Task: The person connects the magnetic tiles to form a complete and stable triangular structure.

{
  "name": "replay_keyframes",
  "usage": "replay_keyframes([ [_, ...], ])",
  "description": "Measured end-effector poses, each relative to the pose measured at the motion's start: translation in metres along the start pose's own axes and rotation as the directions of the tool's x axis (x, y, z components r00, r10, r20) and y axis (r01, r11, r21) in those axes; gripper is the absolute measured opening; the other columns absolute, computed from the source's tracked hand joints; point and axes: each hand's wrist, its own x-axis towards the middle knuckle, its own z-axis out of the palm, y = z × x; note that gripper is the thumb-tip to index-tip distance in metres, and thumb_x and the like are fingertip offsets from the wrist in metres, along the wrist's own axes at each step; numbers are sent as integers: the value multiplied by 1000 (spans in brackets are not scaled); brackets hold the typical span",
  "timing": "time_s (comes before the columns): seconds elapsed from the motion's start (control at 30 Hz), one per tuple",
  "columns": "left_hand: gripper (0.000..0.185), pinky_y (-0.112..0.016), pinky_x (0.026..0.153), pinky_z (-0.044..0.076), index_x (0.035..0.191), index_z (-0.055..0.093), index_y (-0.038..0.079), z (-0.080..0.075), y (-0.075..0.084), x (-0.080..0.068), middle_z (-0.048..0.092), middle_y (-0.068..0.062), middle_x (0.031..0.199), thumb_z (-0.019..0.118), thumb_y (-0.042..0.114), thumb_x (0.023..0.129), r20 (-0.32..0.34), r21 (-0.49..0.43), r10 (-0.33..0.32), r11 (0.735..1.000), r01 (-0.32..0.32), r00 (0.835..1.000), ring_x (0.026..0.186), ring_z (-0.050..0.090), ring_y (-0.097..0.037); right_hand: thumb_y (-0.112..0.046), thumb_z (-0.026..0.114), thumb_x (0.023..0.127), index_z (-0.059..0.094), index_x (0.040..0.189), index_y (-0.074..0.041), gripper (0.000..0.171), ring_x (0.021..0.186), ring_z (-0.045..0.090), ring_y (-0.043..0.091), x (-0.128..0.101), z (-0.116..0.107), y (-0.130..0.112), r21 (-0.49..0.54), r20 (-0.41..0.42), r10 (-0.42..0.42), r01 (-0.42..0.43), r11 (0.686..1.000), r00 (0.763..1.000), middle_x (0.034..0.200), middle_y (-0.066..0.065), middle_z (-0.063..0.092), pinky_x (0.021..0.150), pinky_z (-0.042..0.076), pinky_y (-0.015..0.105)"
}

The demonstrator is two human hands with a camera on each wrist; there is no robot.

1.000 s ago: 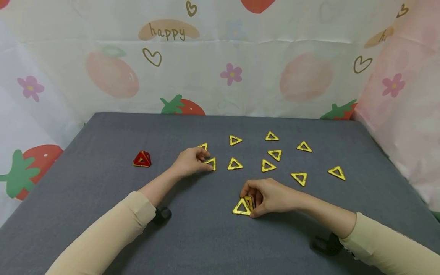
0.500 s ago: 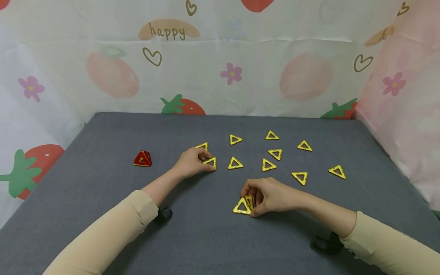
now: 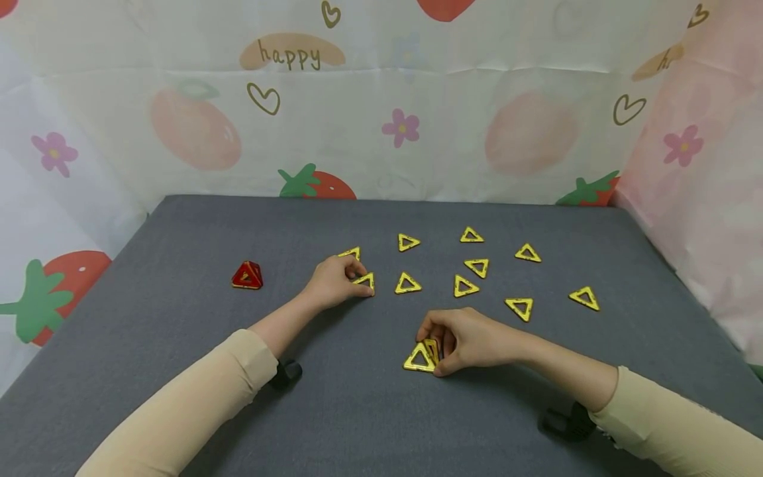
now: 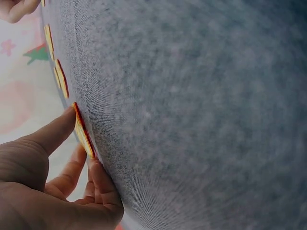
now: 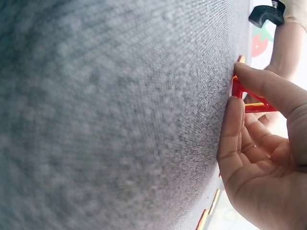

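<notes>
Left hand (image 3: 330, 281) pinching one yellow triangle (image 3: 365, 282), right hand (image 3: 467, 340) gripping two joined triangles (image 3: 422, 358), nine loose.

Bright, even light; wrist views blurred and warped.

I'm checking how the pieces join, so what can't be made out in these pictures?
- Head view: the right hand covers most of the yellow triangles it grips, so their count and joints are hidden.
- Head view: the left hand hides part of the triangle it pinches.
- Wrist views: the gray cloth fills the frame, blurred; pieces show edge-on only.
- Red pyramid: too small for detail.
</notes>
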Motion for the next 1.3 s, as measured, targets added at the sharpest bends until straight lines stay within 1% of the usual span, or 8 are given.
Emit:
replay_keyframes([
  [0.13, 37, -31, 74, 43, 103, 64, 11, -1, 1, 0, 60, -8, 98, 79, 28, 73, 1, -3, -4, 1000, 4, 1000, 85, 53, -20, -23, 79, 73, 59, 108, -23, 41, 68, 60, 8, 0, 0, 0, -3, -4, 0, 0, 1000, 1000, 88, -5, 61, 62, 52, 24],
  [0.33, 37, -30, 73, 44, 101, 59, 10, -3, 2, -1, 62, -8, 96, 80, 23, 73, 2, -29, -11, 1000, 11, 1000, 85, 57, -20, -23, 79, 73, 59, 108, -22, 41, 68, 60, 7, 0, 0, 1, -6, -6, -3, 3, 1000, 1000, 88, -5, 61, 62, 52, 24],
  [0.5, 27, -25, 67, 44, 97, 60, 9, -5, 1, -2, 65, -8, 89, 76, 18, 77, -16, -73, -2, 997, 1, 1000, 79, 59, -18, -22, 79, 73, 59, 109, -22, 41, 68, 60, 7, -1, 0, 0, -3, -7, -4, 4, 1000, 1000, 88, -5, 61, 62, 52, 24],
  [0.67, 20, -23, 62, 45, 96, 63, 11, -8, 2, -4, 68, -8, 87, 73, 18, 80, -27, -102, -5, 995, 2, 1000, 74, 61, -15, -23, 79, 73, 58, 109, -22, 41, 68, 60, 8, -1, 0, 0, 1, -6, -1, 1, 1000, 1000, 89, -5, 62, 62, 52, 24],
  [0.77, 21, -24, 62, 50, 98, 64, 10, -9, 5, -5, 69, -9, 88, 73, 18, 81, 13, -148, -1, 989, 3, 1000, 71, 63, -13, -23, 79, 73, 58, 109, -23, 41, 67, 61, 8, 0, 0, 0, 3, -4, 3, -3, 1000, 1000, 88, -5, 62, 62, 52, 24],
  [0.87, 22, -26, 62, 54, 98, 64, 8, -8, 9, -7, 70, -11, 89, 73, 17, 80, 67, -192, 22, 981, -9, 998, 68, 66, -12, -23, 79, 73, 58, 108, -23, 41, 66, 61, 8, 0, 0, 0, 1, -4, 7, -7, 1000, 1000, 88, -5, 62, 61, 52, 24],
  [1.07, 21, -27, 62, 55, 95, 64, 8, -4, 19, -14, 70, -10, 84, 74, 18, 79, 129, -236, 80, 971, -48, 988, 65, 66, -11, -23, 79, 73, 59, 108, -23, 41, 66, 61, 8, 1, 1, 1, -4, -4, 14, -14, 1000, 1000, 88, -6, 62, 60, 52, 24],
  [1.3, 21, -27, 63, 55, 91, 64, 7, 2, 26, -23, 72, -9, 79, 76, 17, 77, 193, -285, 90, 958, -32, 977, 66, 68, -11, -23, 79, 73, 59, 108, -23, 40, 65, 61, 9, 1, 0, 0, 2, -2, 18, -18, 1000, 1000, 88, -5, 62, 60, 52, 24],
])
